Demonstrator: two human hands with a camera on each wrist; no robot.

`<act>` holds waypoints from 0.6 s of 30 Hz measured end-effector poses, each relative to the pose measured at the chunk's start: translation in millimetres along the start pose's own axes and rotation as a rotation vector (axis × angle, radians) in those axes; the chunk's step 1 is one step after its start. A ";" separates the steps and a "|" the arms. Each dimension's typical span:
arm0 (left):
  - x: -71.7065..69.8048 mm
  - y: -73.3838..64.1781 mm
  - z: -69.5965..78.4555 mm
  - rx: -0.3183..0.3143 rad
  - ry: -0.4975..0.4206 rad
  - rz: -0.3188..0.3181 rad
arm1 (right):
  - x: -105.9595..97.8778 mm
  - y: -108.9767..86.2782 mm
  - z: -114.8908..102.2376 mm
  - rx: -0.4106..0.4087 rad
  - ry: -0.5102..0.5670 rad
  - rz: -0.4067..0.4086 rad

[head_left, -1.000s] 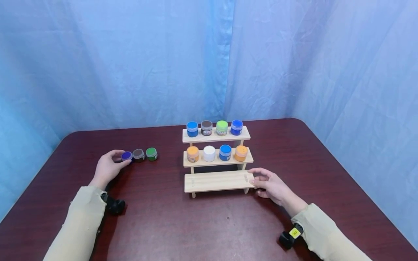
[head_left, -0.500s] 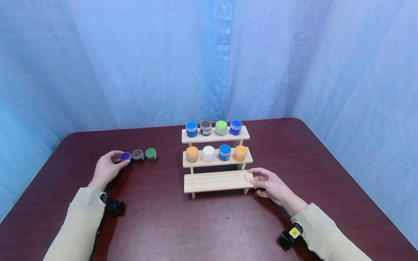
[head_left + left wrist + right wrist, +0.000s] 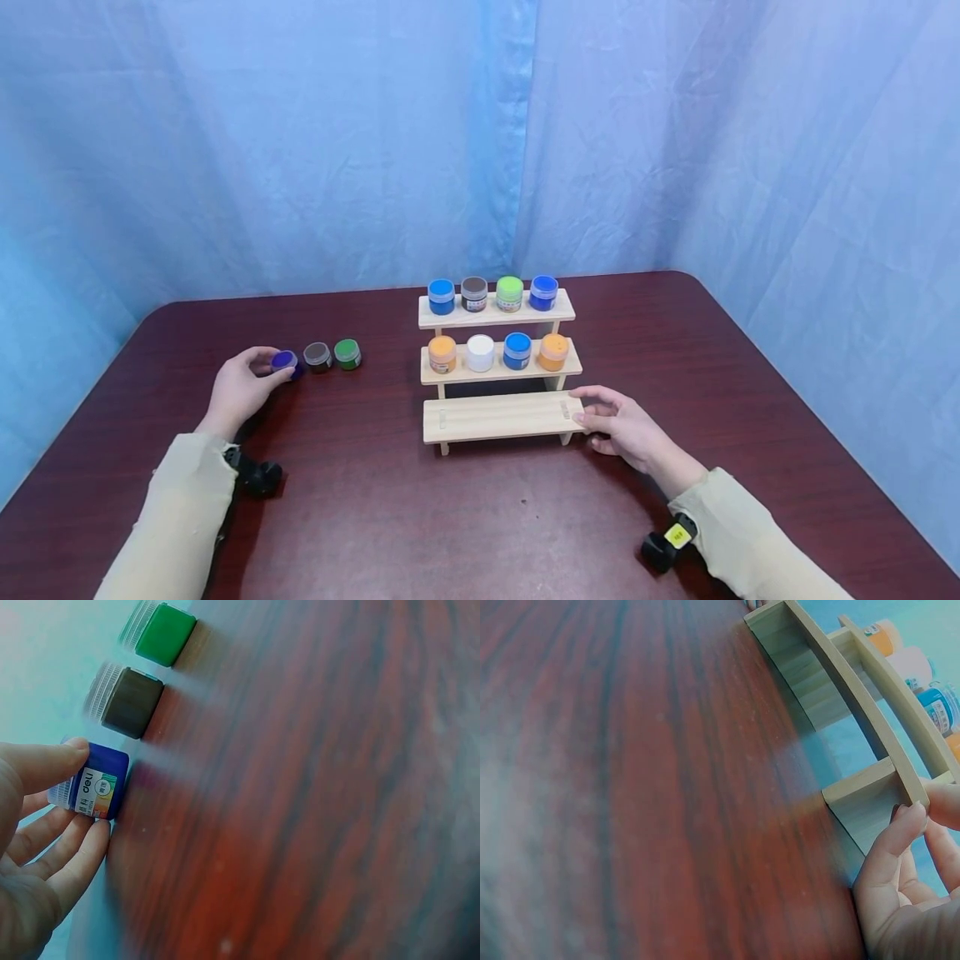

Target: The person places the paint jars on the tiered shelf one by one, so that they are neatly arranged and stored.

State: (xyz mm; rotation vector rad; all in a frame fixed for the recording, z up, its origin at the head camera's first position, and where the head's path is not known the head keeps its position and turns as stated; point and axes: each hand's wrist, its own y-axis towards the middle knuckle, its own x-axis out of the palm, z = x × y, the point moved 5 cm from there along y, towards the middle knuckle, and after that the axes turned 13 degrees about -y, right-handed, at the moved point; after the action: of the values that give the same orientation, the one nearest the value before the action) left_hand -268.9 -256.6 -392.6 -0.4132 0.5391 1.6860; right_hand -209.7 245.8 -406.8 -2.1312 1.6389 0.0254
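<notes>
My left hand (image 3: 242, 390) pinches a purple paint jar (image 3: 105, 780) between thumb and fingers at the left of the table. The jar has a clear lid and a "deli" label, and its bottom is at or very near the tabletop. Just right of it stand a dark brown paint jar (image 3: 318, 357) and a green paint jar (image 3: 348, 354). My right hand (image 3: 628, 429) holds the right end of the lowest board of a three-tier wooden stand (image 3: 502, 417). In the right wrist view, the thumb (image 3: 904, 829) presses that board's front corner.
Blue, brown, light green and violet-blue jars line the top tier (image 3: 491, 317). On the middle tier (image 3: 501, 376) are two orange jars, a white jar (image 3: 480, 354) and a blue one (image 3: 517, 352). Blue curtains (image 3: 337, 150) hang behind the dark red table (image 3: 375, 517).
My left hand has shifted slightly left with the purple jar, widening the gap to the brown jar. The right hand and the stand have stayed in place.
</notes>
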 end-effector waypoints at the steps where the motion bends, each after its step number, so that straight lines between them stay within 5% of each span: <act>1: -0.6 -0.3 0.3 0.001 0.001 0.000 | -0.1 0.0 0.2 0.000 -0.001 -0.001; 18: -9.7 -6.8 9.2 0.016 0.003 0.052 | -0.2 0.6 1.4 -0.001 0.017 -0.010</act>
State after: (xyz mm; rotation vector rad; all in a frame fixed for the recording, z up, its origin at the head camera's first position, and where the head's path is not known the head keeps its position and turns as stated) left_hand -260.3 -258.4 -380.5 -0.3934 0.5697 1.7300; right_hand -210.0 246.4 -408.3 -2.1460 1.6379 0.0051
